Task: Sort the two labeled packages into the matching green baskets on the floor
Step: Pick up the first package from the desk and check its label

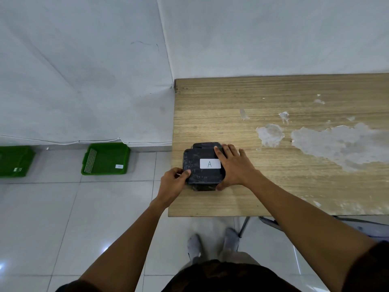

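A black package (197, 171) with a white label reading "A" lies near the left edge of the wooden table (273, 106). A second dark package seems to lie under it, mostly hidden. My left hand (174, 180) grips the package's left side, thumb on top. My right hand (233, 165) holds its right side, fingers spread over the top and the table. Two green baskets stand on the floor by the wall: one (105, 159) left of the table, another (14, 161) at the frame's left edge. Each carries a small white label, too small to read.
The table's surface is worn with pale patches (336, 142) on the right. A white cable (63, 141) runs along the wall base. My feet in grey socks (212, 243) stand on the tiled floor by the table's metal leg (244, 226).
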A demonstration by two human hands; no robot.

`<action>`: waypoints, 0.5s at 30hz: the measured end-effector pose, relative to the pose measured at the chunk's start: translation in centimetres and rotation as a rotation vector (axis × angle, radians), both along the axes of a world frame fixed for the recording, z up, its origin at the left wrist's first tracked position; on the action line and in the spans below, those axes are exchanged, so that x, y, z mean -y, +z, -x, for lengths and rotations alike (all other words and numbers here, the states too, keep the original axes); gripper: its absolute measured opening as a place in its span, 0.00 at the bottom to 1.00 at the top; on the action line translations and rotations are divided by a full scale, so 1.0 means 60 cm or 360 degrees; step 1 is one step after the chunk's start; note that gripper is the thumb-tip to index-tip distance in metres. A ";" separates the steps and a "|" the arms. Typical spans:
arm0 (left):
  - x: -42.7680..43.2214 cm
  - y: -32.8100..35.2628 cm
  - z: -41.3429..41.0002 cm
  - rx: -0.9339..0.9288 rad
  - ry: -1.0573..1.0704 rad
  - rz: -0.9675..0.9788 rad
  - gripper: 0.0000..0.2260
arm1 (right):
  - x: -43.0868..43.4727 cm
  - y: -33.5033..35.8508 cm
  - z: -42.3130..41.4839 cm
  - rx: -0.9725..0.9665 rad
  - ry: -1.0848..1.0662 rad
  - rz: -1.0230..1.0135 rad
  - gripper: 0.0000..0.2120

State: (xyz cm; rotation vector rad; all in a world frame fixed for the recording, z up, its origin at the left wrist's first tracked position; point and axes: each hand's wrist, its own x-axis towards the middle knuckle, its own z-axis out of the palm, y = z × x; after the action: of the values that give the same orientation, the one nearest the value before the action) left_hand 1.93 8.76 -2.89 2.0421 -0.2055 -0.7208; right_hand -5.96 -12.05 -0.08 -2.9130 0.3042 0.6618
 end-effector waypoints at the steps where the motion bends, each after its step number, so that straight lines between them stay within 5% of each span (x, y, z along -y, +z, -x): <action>1: -0.001 0.000 0.000 0.0001 -0.0018 0.0004 0.12 | 0.000 0.001 0.000 0.0017 0.0008 0.0001 0.65; 15: -0.072 0.043 -0.023 0.0039 -0.0067 0.0132 0.09 | -0.030 0.031 0.025 0.0137 -0.0025 -0.0032 0.61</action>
State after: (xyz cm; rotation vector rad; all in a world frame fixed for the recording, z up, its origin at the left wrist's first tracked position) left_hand 3.29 13.08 -0.28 1.9736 -0.2882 -0.7023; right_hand -7.43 -10.25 1.81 -2.9069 0.3082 0.5321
